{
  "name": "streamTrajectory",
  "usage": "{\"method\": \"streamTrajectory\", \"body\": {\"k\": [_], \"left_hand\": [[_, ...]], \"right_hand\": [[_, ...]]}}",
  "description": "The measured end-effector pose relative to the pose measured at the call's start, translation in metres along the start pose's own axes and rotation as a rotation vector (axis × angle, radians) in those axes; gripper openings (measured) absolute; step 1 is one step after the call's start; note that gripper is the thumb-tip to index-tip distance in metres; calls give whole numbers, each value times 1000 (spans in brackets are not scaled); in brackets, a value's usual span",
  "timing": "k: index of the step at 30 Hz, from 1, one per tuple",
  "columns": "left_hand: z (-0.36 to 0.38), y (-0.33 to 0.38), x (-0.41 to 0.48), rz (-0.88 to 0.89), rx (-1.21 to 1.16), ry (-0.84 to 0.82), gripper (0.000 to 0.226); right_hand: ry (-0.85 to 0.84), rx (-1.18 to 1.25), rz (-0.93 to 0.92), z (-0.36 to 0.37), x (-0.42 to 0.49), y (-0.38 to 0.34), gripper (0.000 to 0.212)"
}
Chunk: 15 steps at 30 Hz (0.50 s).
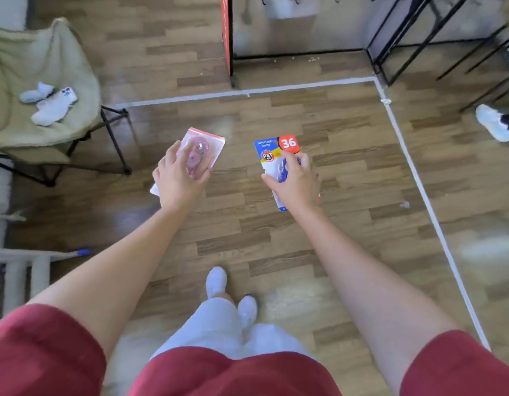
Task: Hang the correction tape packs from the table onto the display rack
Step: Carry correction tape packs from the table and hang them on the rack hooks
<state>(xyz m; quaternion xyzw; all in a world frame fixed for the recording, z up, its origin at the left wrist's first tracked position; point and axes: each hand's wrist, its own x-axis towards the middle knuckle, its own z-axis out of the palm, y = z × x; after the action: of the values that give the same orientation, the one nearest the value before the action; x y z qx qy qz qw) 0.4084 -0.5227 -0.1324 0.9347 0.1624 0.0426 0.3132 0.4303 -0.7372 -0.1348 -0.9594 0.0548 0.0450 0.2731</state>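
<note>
My left hand (180,178) grips a pink correction tape pack (203,151) in clear wrapping, held out over the wooden floor. My right hand (294,181) grips a blue correction tape pack (271,154) with a red "36" label at its top corner; its lower end pokes out below my palm. Both packs are held at about the same height in front of me. The display rack (229,47) stands ahead at the top centre, with a red side panel and a black frame; its hooks are cut off by the frame's top edge. No table is in view.
A beige folding chair (47,52) with a white phone and socks stands at the left. Black metal racks (436,38) fill the top right. White tape lines (413,167) mark the floor. Another person's white shoe (491,122) shows at the right edge.
</note>
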Motion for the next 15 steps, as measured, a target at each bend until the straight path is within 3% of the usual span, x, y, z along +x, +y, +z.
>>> {"method": "streamTrajectory", "body": {"k": [15], "left_hand": [[116, 185, 231, 105, -58, -52, 59]], "right_hand": [[161, 11, 104, -96, 261, 81, 63]]}}
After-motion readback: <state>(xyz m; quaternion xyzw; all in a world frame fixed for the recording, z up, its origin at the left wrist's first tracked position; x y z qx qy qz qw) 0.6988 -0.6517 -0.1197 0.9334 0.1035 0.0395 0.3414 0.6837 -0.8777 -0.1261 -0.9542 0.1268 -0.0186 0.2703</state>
